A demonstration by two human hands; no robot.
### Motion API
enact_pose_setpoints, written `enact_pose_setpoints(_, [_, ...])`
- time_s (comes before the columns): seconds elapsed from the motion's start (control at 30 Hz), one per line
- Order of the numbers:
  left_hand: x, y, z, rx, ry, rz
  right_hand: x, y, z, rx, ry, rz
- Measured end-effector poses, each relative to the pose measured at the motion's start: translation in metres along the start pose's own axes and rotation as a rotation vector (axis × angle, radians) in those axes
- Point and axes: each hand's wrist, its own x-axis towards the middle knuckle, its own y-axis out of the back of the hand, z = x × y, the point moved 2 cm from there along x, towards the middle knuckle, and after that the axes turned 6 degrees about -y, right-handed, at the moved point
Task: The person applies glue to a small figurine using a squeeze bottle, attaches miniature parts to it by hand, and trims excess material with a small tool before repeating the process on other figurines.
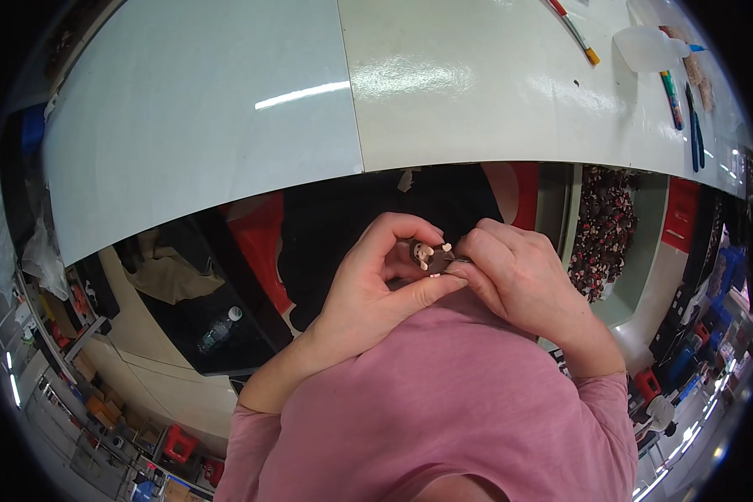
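Close to my chest, just off the table's front edge, my left hand (372, 272) holds a small brown figurine (433, 258) with cream-coloured parts. Its thumb and index finger curl around the piece. My right hand (514, 268) is closed in a pinch on the figurine's right side. A thin, dark, metal-looking sliver (458, 260) shows at the right fingertips, touching or very near the figurine. Most of that sliver is covered by the fingers, so its kind cannot be made out.
Ahead lies the pale table (226, 100). At its far right are a brush (579, 35), a white squeeze bottle (648, 50), a green pen-like tube (671, 99) and a blue-handled tool (694, 130). An open drawer (644, 243) right of me holds many small brown, cream and red pieces. A clear bottle (219, 330) lies at left.
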Motion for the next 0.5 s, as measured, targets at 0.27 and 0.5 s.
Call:
enact_pose_setpoints(0.27, [-0.0015,0.0019,-0.0011,-0.014,0.01,0.007,0.0006,-0.0036,-0.0009,0.014,-0.009,0.008])
enact_pose_setpoints(0.5, [-0.0022,0.0025,-0.0019,-0.007,0.008,0.009,0.0006,-0.0039,-0.0016,0.01,-0.006,-0.02])
